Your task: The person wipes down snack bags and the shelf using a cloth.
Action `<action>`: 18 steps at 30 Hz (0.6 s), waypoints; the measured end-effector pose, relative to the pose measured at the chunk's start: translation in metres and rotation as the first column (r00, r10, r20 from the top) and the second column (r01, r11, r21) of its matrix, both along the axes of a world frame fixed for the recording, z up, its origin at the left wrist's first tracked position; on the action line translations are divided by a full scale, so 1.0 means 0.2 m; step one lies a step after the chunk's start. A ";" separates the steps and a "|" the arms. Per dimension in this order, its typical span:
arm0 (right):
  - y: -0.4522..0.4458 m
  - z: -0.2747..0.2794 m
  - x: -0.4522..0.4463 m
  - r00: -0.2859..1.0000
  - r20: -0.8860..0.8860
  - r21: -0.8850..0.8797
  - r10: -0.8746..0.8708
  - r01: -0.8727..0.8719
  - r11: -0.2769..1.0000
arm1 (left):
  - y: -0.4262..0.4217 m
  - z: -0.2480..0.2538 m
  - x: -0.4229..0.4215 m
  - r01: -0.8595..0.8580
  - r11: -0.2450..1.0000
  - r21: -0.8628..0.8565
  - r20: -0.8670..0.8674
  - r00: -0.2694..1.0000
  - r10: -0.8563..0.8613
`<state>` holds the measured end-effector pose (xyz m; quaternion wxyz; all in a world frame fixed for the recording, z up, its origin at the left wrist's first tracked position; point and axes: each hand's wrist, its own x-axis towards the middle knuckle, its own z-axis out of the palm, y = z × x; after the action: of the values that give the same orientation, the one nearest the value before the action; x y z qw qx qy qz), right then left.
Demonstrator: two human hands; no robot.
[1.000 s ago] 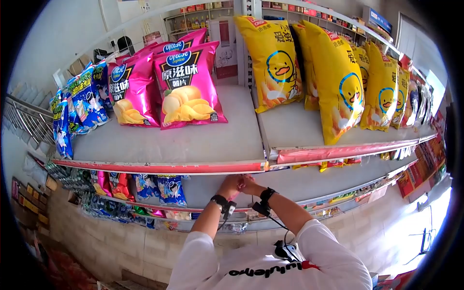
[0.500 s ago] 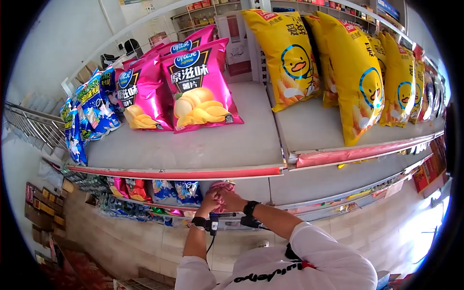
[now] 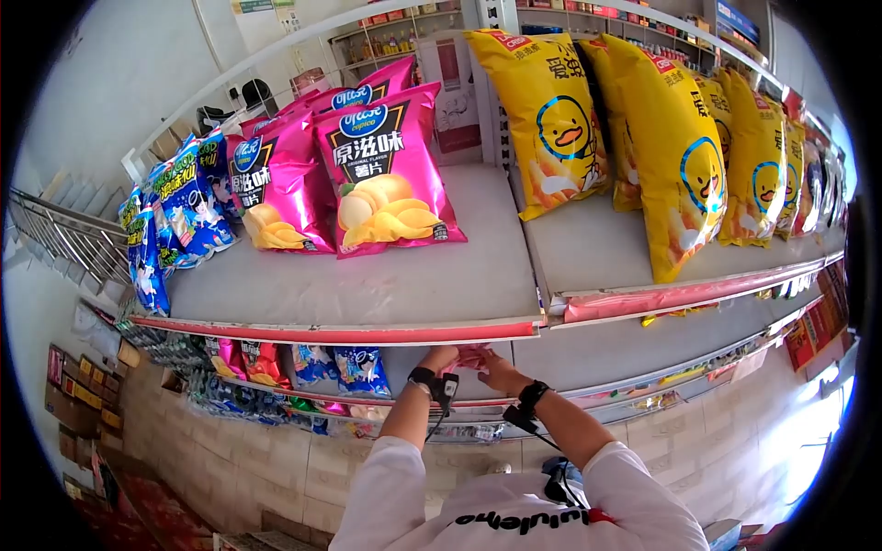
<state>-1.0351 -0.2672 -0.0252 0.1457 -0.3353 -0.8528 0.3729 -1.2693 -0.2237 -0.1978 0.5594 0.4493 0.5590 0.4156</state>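
Observation:
My left hand [image 3: 440,358] and my right hand [image 3: 503,375] reach in over the lower shelf [image 3: 560,360], just under the front edge of the upper one. Between them is a pink, crumpled cloth [image 3: 471,356], gripped by both hands; its far part is hidden by the upper shelf edge. To the left of my left hand stands a blue snack bag [image 3: 361,369] on the same lower shelf. Each wrist wears a black strap with a small device and a cable.
On the upper shelf [image 3: 367,292] stand pink potato chip bags [image 3: 390,174], blue snack bags [image 3: 188,207] at the left and yellow snack bags [image 3: 675,165] at the right. A red strip [image 3: 340,334] runs along its front edge. Cardboard boxes [image 3: 83,390] are stacked at the far left.
My hands have moved from close together on the cloth to farther apart, and slightly right and deeper over the lower shelf. The cloth has gone with them, partly under the upper shelf edge.

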 end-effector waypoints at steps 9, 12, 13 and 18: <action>-0.16 0.14 0.10 0.963 0.268 -0.029 0.029 -0.022 0.999 | -0.50 0.84 0.42 0.237 0.945 0.226 -0.238 0.954 -0.182; -0.21 0.17 0.05 0.932 0.353 0.470 0.085 -0.255 0.845 | -0.58 0.79 0.35 0.313 0.819 0.481 -0.554 0.832 0.008; -0.22 0.14 0.01 0.961 0.265 0.574 0.076 -0.221 0.789 | -0.62 0.82 0.30 0.296 0.843 0.448 -0.653 0.753 0.083; -0.22 -0.11 -0.43 0.967 0.176 0.562 0.186 -0.254 0.787 | -0.78 1.09 0.15 0.233 0.918 0.320 -0.916 0.325 0.236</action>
<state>-1.1217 -0.3105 -0.0462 0.1487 -0.1935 -0.9655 0.0906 -1.2396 -0.3797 0.0198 0.0254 0.7083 0.6821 0.1802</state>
